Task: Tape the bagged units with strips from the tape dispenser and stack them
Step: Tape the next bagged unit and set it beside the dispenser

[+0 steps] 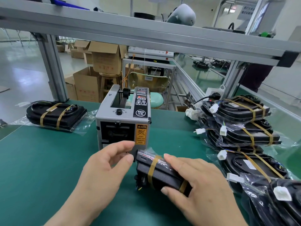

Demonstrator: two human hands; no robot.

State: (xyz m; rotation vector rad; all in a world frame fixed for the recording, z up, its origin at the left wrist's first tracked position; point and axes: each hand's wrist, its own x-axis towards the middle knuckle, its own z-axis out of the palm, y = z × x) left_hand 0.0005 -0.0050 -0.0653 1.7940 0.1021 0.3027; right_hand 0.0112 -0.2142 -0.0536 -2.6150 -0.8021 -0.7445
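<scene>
A grey tape dispenser (123, 118) stands in the middle of the green bench. Just in front of it, my right hand (198, 185) grips a black bagged unit (162, 173) on its edge, thumb below and fingers over the top; two tan tape strips cross the unit. My left hand (107, 162) hovers beside the unit's left end, below the dispenser's outlet, fingers loosely curled and holding nothing that I can make out. A stack of taped bagged units (244, 128) lies at the right. One more taped unit (57, 114) lies at the far left.
The green bench mat (40, 160) runs to the left and front. An aluminium frame post (53, 67) rises at the back left, another at the back right, with a shelf beam overhead. Cardboard boxes and a stool stand beyond the bench.
</scene>
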